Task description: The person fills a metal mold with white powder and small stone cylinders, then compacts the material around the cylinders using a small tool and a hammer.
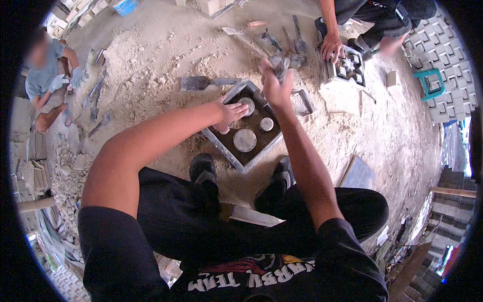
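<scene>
Between my feet lies a square grey mould frame (225,150) with dark, sand-like material (259,135) inside. Several round pale discs sit in it, among them a large disc (245,140) and a small disc (266,124). My left hand (231,115) reaches over the frame's left side, fingers stretched out and touching the far disc (247,105). Above the frame's far right corner, my right hand (276,85) is raised and closed around a grey object (279,64). That object is blurred and its kind cannot be made out.
A flat trowel-like tool (196,83) lies beyond the frame, with several more tools farther off. At the upper right, another person's hand (332,48) touches a second mould (348,70). A person (48,70) sits far left. A teal stool (430,84) stands right.
</scene>
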`<control>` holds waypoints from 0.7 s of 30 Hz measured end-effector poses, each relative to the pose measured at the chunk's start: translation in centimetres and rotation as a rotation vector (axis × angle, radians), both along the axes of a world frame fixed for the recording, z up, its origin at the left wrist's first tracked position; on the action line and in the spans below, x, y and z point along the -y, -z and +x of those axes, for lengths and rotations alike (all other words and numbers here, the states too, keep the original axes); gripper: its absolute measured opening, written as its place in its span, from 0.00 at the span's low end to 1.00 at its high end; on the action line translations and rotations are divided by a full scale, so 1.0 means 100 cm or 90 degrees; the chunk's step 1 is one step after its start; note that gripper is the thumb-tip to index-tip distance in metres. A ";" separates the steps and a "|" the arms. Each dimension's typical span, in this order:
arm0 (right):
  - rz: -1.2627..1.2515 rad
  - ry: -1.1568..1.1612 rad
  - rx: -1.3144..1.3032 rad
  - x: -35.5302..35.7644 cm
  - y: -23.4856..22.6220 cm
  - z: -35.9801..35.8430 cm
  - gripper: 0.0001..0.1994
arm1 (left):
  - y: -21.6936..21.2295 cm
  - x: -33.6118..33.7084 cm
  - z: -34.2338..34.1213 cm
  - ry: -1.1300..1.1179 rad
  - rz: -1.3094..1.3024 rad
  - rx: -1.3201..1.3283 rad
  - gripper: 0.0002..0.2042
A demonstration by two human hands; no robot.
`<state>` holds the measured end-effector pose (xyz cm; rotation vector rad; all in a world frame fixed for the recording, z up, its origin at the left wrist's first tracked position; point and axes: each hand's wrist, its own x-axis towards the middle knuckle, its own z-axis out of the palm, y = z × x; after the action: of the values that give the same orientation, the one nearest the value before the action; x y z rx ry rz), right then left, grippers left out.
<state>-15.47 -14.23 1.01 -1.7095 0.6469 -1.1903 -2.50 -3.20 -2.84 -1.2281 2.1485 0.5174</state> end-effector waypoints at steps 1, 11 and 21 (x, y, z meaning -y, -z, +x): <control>-0.100 0.007 -0.009 -0.001 0.000 0.004 0.09 | 0.000 0.000 0.000 -0.005 -0.003 -0.002 0.48; 0.037 -0.061 -0.235 0.014 0.009 0.011 0.16 | 0.001 0.008 -0.003 -0.001 0.054 0.031 0.46; 0.012 0.022 -0.124 -0.006 0.031 0.006 0.15 | 0.016 0.015 0.005 0.012 0.045 -0.026 0.50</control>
<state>-14.89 -13.60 -2.05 -1.8200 0.8063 -1.0456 -2.01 -4.68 -4.41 -1.1679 2.1547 0.6103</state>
